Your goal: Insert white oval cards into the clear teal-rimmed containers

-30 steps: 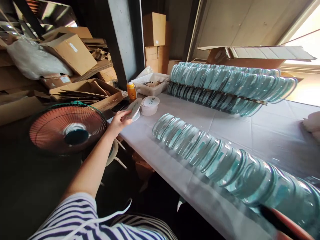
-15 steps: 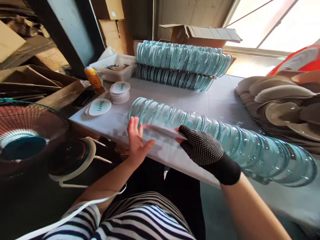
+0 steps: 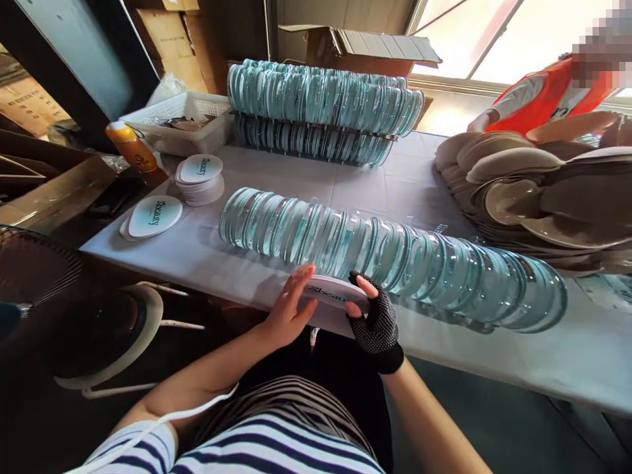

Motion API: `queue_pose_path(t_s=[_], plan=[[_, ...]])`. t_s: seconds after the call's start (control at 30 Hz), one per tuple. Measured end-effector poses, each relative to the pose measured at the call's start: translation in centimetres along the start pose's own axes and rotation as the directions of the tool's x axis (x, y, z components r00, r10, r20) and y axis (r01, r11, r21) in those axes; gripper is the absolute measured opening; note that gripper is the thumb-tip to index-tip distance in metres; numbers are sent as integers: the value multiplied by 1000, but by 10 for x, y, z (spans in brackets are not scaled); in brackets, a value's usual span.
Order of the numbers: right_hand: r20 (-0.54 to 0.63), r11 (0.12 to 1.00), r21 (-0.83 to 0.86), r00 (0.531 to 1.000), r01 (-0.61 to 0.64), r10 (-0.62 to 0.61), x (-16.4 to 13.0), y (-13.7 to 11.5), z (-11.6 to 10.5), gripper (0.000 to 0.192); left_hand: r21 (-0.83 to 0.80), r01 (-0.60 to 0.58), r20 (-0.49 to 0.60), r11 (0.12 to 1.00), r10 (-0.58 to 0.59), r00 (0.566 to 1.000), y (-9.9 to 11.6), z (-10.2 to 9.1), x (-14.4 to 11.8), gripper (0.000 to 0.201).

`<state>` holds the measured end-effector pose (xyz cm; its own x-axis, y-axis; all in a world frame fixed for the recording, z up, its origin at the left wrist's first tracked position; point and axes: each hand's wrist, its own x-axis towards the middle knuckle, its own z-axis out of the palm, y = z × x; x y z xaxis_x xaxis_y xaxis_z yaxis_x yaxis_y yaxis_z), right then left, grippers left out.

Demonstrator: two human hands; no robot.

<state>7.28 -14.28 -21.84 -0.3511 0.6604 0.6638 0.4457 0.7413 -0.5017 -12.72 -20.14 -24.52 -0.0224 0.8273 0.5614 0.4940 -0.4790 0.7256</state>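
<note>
White-clothed table [image 3: 444, 178] bears three rows of glass discs [image 3: 385, 257]; bare left hand [image 3: 289, 313] and gloved right hand [image 3: 375, 319] pinch one white oval label [image 3: 332, 293].

Black dotted glove on the right hand [image 3: 378, 322]; white label [image 3: 333, 294] with dark lettering; aqua-tinted clear glass discs [image 3: 390, 257]; white cloth on the table [image 3: 518, 342]; navy-and-white striped shirt [image 3: 276, 441]; orange bottle [image 3: 132, 148].

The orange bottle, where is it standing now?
In the head view the orange bottle stands at the far left corner of the table, just left of the white basket.
</note>
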Motion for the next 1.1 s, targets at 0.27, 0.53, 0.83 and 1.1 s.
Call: queue_pose_path(t_s=[0.27,0.53,0.83,1.1], plan=[[106,971,-190,986,145,-127,9,-3,-10,40,38,-51,76,998,48,996,-1,-5,9,59],[195,983,-163,979,83,-50,20,-11,-15,24,0,-4,62,1000,4,998,-5,-7,6,64],[-88,842,209,847,-498,524,23,-24,-18,45,-665,445,291,600,-340,894,13,-7,11,53],[176,397,661,646,-637,743,18,-37,5,50,-620,477,341,623,-333,879,40,-9,20,45]])
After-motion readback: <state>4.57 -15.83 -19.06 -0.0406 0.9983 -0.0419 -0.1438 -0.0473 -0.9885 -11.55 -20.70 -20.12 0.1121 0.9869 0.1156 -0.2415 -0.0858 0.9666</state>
